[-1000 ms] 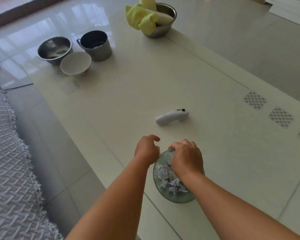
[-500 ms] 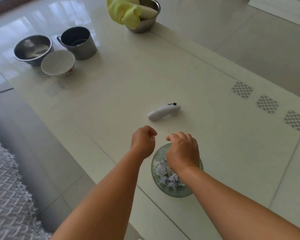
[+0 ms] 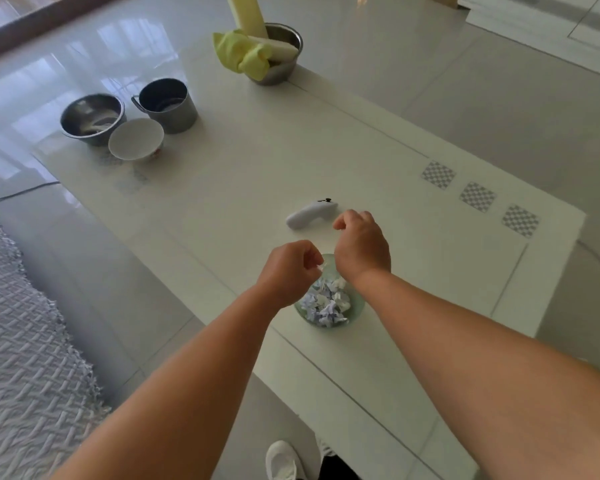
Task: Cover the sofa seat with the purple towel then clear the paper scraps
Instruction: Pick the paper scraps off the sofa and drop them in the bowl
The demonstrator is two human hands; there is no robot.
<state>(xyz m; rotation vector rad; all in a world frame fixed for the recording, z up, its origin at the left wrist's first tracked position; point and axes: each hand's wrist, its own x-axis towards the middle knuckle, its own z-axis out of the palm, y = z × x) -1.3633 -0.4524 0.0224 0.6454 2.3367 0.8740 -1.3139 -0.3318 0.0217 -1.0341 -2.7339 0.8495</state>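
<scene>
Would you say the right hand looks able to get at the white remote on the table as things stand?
Probably yes: the right hand hovers just beside the white remote, and nothing lies between them on the table.

My arms are bare all the way up, with no sleeves. My left hand (image 3: 286, 271) and my right hand (image 3: 361, 245) wear no rings, watch or gloves. Down low I see my white shoe (image 3: 283, 460) and a bit of dark trouser leg (image 3: 336, 471).
</scene>
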